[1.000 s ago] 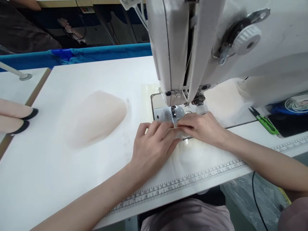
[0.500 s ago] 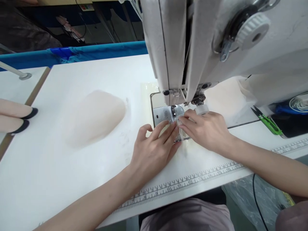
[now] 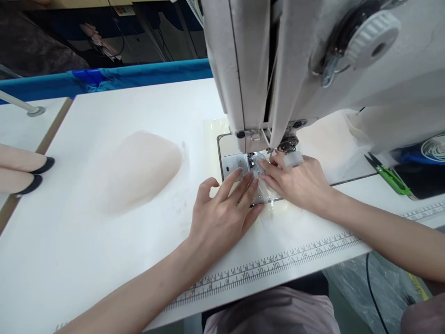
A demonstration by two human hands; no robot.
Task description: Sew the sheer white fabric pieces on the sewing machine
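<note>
Under the head of a white sewing machine [image 3: 250,69], the presser foot [image 3: 251,160] stands over a shiny metal needle plate [image 3: 231,163]. My left hand [image 3: 224,208] lies low at the plate's near left edge, fingers stretched forward and slightly apart. From the right, my right hand [image 3: 299,183] reaches in beside the presser foot; its fingertips rest on the plate with a gap between them. Any thin, pale material under the fingertips is too small or hidden to make out. Clear tape [image 3: 273,191] shows at the plate's near right.
Pale, sheer oval fabric [image 3: 142,167] lies left on the white table [image 3: 139,260]. More pale fabric [image 3: 327,139] sits behind my right hand. Green thread snips [image 3: 391,178] lie right, beside a dark flat object. A printed ruler [image 3: 250,273] follows the front edge. Black-tipped beige pieces [image 3: 31,169] reach in from the left.
A pale narrow strip between my hands no longer shows. My right fingertips have spread and shifted slightly back along the plate. My left hand has barely moved.
</note>
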